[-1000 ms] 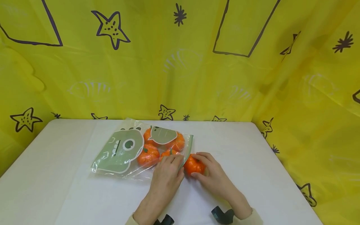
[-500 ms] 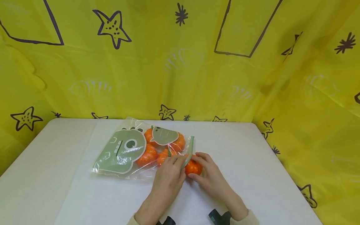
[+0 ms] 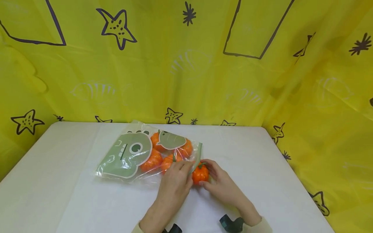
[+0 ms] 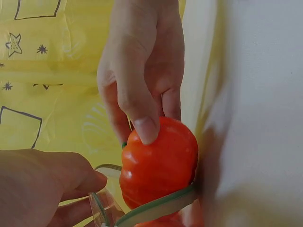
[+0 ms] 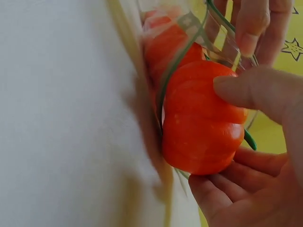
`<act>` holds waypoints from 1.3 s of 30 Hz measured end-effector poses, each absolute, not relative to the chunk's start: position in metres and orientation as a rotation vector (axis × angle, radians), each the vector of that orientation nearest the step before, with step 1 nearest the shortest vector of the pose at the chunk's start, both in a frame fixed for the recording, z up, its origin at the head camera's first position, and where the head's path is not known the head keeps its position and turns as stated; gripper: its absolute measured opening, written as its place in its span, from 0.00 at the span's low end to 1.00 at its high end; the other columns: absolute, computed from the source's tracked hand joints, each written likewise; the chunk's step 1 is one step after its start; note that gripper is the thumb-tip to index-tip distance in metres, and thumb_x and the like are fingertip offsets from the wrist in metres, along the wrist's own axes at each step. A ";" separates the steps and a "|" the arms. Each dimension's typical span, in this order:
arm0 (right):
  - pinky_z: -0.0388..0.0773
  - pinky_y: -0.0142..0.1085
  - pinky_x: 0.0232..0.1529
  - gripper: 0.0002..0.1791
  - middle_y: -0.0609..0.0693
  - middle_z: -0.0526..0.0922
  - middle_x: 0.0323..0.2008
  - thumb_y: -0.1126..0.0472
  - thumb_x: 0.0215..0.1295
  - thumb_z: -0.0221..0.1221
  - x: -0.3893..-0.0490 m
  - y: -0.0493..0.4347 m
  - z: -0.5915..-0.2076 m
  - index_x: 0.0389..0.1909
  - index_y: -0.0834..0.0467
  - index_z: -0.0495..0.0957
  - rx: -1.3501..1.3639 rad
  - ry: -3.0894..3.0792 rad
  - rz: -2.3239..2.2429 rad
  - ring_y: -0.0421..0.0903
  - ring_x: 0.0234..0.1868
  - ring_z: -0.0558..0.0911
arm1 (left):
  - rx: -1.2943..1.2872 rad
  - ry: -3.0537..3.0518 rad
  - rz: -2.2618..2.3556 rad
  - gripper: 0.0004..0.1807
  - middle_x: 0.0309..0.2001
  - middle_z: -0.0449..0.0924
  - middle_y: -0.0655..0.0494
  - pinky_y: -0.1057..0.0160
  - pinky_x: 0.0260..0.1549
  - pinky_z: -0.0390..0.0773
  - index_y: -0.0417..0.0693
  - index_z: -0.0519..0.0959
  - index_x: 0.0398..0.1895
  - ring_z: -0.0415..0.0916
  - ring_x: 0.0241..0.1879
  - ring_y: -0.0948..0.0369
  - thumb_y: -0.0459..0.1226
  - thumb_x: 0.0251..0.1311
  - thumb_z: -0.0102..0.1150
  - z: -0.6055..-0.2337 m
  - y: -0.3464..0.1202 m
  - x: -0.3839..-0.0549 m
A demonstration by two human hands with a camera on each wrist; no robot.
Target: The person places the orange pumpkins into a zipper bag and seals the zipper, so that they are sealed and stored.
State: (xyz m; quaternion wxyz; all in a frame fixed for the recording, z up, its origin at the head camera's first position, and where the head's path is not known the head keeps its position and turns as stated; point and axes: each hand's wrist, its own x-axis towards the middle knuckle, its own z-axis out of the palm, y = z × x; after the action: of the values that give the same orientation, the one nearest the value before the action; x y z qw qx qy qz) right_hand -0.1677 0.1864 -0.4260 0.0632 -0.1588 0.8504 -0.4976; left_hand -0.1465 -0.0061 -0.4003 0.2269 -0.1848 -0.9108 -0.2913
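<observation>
A clear zip bag [image 3: 123, 161] printed with a green one-eyed monster lies on the table, several small orange pumpkins [image 3: 152, 160] inside it. My left hand [image 3: 175, 183] pinches the bag's green-edged mouth, lifting its upper side; the left wrist view shows that green rim [image 4: 158, 207] standing apart. With thumb and fingers, my right hand [image 3: 224, 186] holds a shiny orange pumpkin [image 3: 200, 175] by its right side. This pumpkin sits right at the mouth, and the right wrist view shows the rim [image 5: 171, 78] running along its far side. Its green stem [image 5: 250, 140] points toward the back.
White cloth covers the table [image 3: 247, 152]. A yellow curtain [image 3: 204, 90] with drawn starfish hangs behind and at the sides. Dark wrist-worn devices [image 3: 231, 223] show near both sleeves at the front edge.
The pumpkin in my right hand has turned so its green stem shows, and it sits slightly lower in the head view. One pumpkin in the bag has shifted left. My left hand stays at the mouth.
</observation>
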 end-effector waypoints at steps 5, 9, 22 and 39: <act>0.69 0.42 0.67 0.36 0.54 0.72 0.68 0.57 0.57 0.71 -0.168 0.182 -0.428 0.66 0.56 0.68 -0.442 2.587 -1.554 0.54 0.70 0.71 | -0.528 -2.514 -0.795 0.19 0.43 0.85 0.52 0.59 0.43 0.84 0.44 0.83 0.48 0.81 0.43 0.56 0.29 0.49 0.69 -0.400 -0.003 -0.145; 0.71 0.44 0.65 0.35 0.55 0.73 0.66 0.58 0.58 0.70 -0.167 0.179 -0.429 0.66 0.57 0.69 -0.459 2.640 -1.558 0.55 0.68 0.72 | -0.523 -2.517 -0.799 0.19 0.43 0.85 0.52 0.59 0.42 0.84 0.45 0.83 0.47 0.80 0.41 0.56 0.30 0.49 0.70 -0.400 -0.003 -0.144; 0.73 0.43 0.64 0.33 0.56 0.74 0.65 0.63 0.60 0.68 -0.167 0.177 -0.432 0.66 0.60 0.69 -0.516 2.632 -1.539 0.55 0.65 0.75 | -0.533 -2.481 -0.732 0.20 0.41 0.85 0.52 0.59 0.38 0.84 0.46 0.84 0.46 0.81 0.38 0.55 0.30 0.46 0.72 -0.401 -0.006 -0.145; 0.74 0.42 0.64 0.34 0.52 0.72 0.66 0.63 0.59 0.68 -0.165 0.176 -0.429 0.67 0.56 0.67 -0.432 2.626 -1.517 0.53 0.65 0.75 | -0.538 -2.782 -0.526 0.19 0.29 0.76 0.50 0.58 0.17 0.75 0.44 0.78 0.41 0.75 0.25 0.54 0.30 0.42 0.72 -0.387 -0.018 -0.136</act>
State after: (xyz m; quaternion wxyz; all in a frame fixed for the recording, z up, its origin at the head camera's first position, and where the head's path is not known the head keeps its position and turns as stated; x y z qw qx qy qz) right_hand -0.1651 0.1760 -0.4289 0.0390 -0.1408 0.8566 -0.4948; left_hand -0.1357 -0.0178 -0.3874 0.1294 -0.1851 -0.9572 -0.1809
